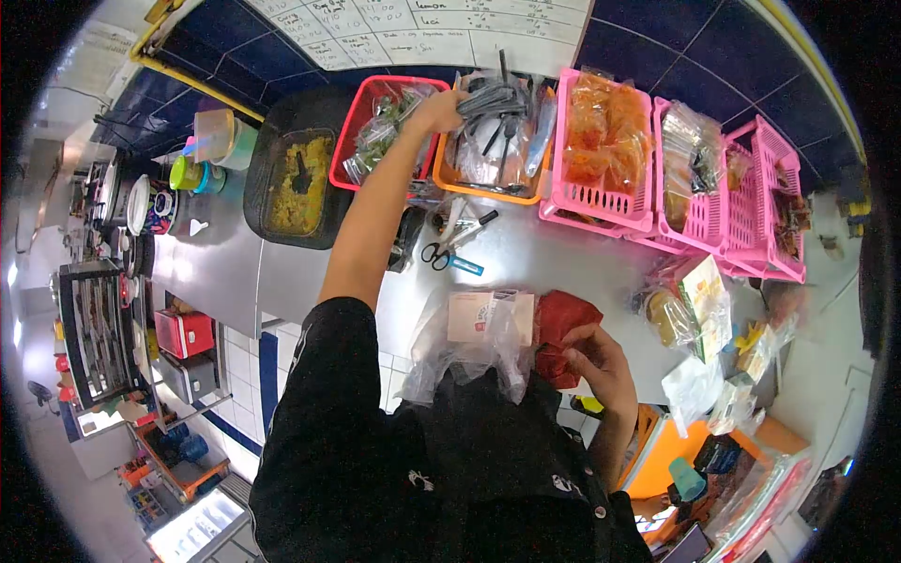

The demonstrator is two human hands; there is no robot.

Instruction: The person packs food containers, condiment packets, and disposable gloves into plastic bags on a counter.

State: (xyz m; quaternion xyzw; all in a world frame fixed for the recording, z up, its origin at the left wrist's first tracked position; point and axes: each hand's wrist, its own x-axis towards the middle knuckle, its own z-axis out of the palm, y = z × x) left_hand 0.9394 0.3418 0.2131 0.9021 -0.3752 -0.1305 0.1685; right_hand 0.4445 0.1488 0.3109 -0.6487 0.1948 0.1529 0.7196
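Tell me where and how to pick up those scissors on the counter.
Grip the scissors by their black handle loops, probably best from the near side: the loops point toward the wearer, with bare counter before them. The blue object lies close on the right.

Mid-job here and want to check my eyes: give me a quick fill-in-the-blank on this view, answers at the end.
1. The left hand is at the black cutlery in the ____ basket.
2. The right hand touches a ____ item in front of the body.
3. Black-handled ____ lie on the metal table.
4. The slotted baskets at the right are ____.

Missing words: orange; red; scissors; pink.
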